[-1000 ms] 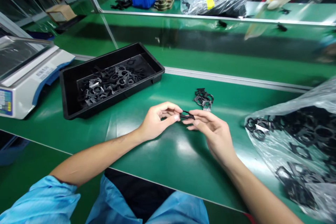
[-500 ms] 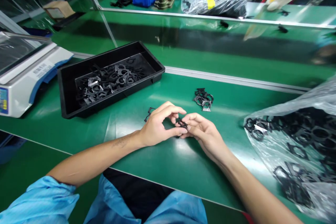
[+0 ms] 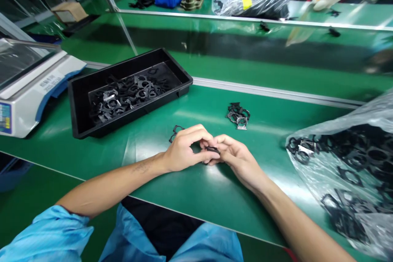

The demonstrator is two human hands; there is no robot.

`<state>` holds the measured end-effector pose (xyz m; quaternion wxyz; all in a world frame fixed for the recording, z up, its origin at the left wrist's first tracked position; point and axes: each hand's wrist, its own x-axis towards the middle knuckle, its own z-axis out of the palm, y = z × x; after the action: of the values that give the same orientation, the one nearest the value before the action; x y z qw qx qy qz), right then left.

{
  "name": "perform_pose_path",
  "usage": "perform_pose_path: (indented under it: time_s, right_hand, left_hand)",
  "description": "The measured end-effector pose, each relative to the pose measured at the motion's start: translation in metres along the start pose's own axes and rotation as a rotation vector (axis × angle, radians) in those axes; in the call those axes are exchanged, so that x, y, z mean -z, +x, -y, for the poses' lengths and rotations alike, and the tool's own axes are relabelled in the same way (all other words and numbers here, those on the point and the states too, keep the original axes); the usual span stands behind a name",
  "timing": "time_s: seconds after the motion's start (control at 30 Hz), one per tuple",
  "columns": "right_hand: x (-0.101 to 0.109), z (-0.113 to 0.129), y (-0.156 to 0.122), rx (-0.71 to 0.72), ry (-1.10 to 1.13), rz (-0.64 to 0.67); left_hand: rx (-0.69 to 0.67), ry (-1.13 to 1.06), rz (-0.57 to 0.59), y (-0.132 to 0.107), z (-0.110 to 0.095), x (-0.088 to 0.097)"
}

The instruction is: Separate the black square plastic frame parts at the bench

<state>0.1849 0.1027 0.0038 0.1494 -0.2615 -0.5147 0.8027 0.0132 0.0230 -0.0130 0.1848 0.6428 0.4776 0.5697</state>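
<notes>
Left hand point(image 3: 186, 149): curled, pinching the black moulded frame point(image 3: 213, 150) at the fingertips.
Right hand point(image 3: 238, 160): pinching the same frame from the right, above the green bench mat point(image 3: 196, 196).
Change: your hands have closed in together.
Beyond left hand: a second black frame point(image 3: 175, 132), lying loose.

Green surface point(image 3: 196, 200) w/ blk tray point(image 3: 181, 74) of parts; digital scale point(image 3: 30, 90) L of tray, loose blk frames point(image 3: 238, 115) R of it, poly bag point(image 3: 344, 180) further R.
</notes>
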Motion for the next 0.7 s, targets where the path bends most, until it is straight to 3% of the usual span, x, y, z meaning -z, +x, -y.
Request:
perform_pose_path:
  time_s: [0.2, 0.37, 0.43, 0.53, 0.63, 0.7]
  right_hand:
    - [0.004, 0.003, 0.001, 0.069, -0.174, -0.066]
    - [0.025, 0.007, 0.008, 0.398, -0.627, -0.386]
    - [0.037, 0.01, 0.011, 0.543, -0.805, -0.507]
    - [0.052, 0.012, 0.014, 0.69, -0.964, -0.586]
    - [0.065, 0.011, 0.016, 0.706, -1.14, -0.649]
    - [0.072, 0.008, 0.017, 0.655, -1.254, -0.682]
  left_hand:
    - [0.004, 0.055, -0.042, 0.002, 0.004, -0.001]
    - [0.203, 0.087, -0.179, 0.014, 0.014, 0.002]
    - [0.159, 0.157, -0.262, 0.022, 0.015, 0.013]
    - [-0.006, 0.36, -0.428, 0.035, 0.014, 0.041]
    - [-0.102, 0.585, -0.565, 0.045, 0.016, 0.073]
    - [-0.068, 0.728, -0.562, 0.048, 0.022, 0.087]
